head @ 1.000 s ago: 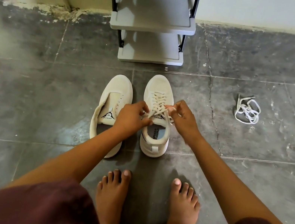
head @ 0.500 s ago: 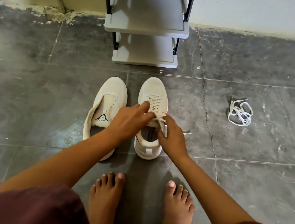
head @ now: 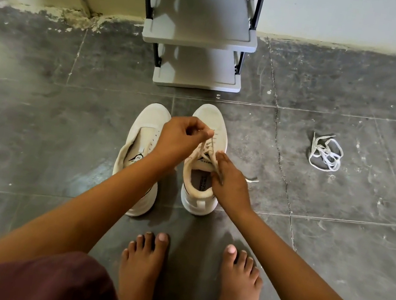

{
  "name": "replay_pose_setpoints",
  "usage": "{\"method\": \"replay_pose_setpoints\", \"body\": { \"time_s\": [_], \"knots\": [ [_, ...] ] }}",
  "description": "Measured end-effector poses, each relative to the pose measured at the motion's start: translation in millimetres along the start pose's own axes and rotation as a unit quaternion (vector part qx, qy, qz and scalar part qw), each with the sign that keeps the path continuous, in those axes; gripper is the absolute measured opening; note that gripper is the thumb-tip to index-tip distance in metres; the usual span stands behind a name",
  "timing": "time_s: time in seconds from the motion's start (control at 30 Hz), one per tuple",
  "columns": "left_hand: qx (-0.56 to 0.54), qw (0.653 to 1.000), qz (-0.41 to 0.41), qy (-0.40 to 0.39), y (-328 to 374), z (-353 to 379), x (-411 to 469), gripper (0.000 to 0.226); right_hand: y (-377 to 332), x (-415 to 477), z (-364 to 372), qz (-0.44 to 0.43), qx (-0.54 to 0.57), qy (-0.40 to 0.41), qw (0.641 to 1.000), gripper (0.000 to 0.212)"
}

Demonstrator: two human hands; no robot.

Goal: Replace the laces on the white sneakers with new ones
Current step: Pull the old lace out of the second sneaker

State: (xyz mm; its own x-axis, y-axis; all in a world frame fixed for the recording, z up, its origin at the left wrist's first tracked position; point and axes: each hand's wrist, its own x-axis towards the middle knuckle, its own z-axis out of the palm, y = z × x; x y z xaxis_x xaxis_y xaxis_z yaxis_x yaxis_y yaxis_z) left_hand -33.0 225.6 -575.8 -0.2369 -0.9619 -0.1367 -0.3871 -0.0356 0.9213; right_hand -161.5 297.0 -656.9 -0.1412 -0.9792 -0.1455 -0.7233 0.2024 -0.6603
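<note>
Two white sneakers stand side by side on the dark floor. The left sneaker (head: 147, 125) has no lace. The right sneaker (head: 211, 118) carries a cream lace (head: 208, 149) through its eyelets. My left hand (head: 180, 138) is raised over the right sneaker's toe end, pinching one lace end taut. My right hand (head: 229, 182) rests at the shoe's right collar, gripping the other strand, whose tip (head: 252, 179) lies on the floor. A loose bundle of white laces (head: 326, 154) lies on the floor to the right.
A grey shelf rack (head: 201, 36) with black posts stands against the wall right behind the sneakers. My bare feet (head: 141, 272) are planted just in front of the shoes. Dark tiles stretch to both sides.
My left hand has lifted up and forward, pulling the lace taut over the toe end. My right hand has shifted slightly back along the shoe's right side.
</note>
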Motion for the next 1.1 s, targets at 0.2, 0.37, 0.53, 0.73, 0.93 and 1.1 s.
{"method": "replay_pose_setpoints", "body": {
  "time_s": [0.2, 0.37, 0.53, 0.73, 0.93, 1.1],
  "knots": [
    [0.356, 0.925, 0.075, -0.112, -29, -4, -7, 0.024, 1, -3, -1, -0.004, 0.012, 0.017, 1.000, 0.044],
    [0.561, 0.792, 0.221, -0.092, -34, 9, -9, 0.023, -2, -4, -2, -0.005, 0.029, 0.020, 0.999, 0.042],
    [0.480, 0.853, 0.174, -0.111, -23, 7, -8, 0.022, -2, -3, -3, 0.000, 0.008, -0.001, 1.000, 0.043],
    [-0.054, 0.996, 0.065, -0.043, 24, -5, 3, 0.031, -2, 1, -5, -0.012, -0.022, -0.017, 1.000, 0.053],
    [0.243, 0.965, 0.063, -0.077, -1, -13, 7, 0.026, -3, -1, -5, -0.005, -0.028, -0.022, 0.999, 0.051],
    [0.453, 0.875, 0.129, -0.110, -24, 0, -4, 0.022, -4, -3, -6, -0.004, -0.009, -0.015, 1.000, 0.048]
  ]
}}
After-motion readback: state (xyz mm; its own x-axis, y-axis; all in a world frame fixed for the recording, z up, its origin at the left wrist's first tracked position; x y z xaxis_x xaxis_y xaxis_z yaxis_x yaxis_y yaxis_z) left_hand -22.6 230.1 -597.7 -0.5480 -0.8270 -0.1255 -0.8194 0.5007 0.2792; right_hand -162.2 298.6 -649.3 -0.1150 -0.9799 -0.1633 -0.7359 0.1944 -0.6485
